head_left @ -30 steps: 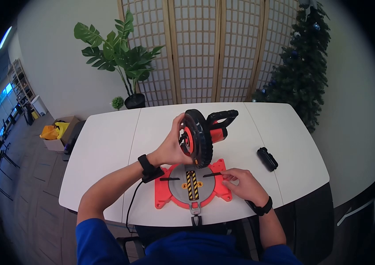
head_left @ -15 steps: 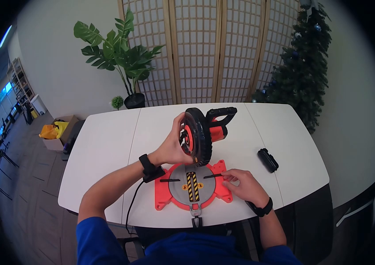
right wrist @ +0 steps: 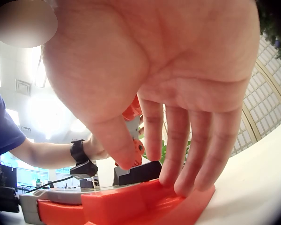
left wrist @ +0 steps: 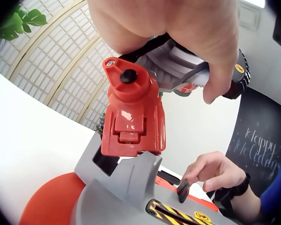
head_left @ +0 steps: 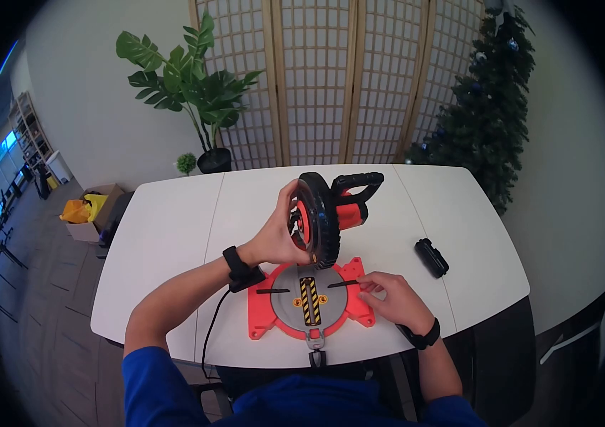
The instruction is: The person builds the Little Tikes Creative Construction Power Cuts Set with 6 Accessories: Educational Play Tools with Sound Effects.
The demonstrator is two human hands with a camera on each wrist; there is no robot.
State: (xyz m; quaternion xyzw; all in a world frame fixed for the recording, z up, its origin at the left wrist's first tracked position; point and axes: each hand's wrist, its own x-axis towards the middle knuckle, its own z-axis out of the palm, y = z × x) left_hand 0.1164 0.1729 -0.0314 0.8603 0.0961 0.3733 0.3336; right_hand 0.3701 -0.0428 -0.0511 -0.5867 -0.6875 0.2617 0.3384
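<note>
My left hand (head_left: 274,231) grips the round black blade guard (head_left: 324,220) of a red and black toy miter saw, fingers over its far side and thumb low on the near side. The raised saw head has a black loop handle (head_left: 368,181) pointing right. A red hinge (left wrist: 131,112) joins it to a grey post behind the red base (head_left: 262,313). A striped slot (head_left: 310,300) runs down the grey turntable (head_left: 284,274). On the right side, my right hand (head_left: 395,295) brings its fingertips to a thin black fence piece (left wrist: 182,190); its thumb stands apart, its fingers extended.
A black case-like object (head_left: 431,257) lies on the white table (head_left: 153,256) to the right. From the left wrist device a black cable (head_left: 211,331) runs down over the near edge. Behind stand a potted plant (head_left: 206,107), a folding screen (head_left: 316,85) and a decorated tree (head_left: 484,107).
The raised saw head has shifted very slightly upward in my left hand. My right hand keeps its place at the black fence piece.
</note>
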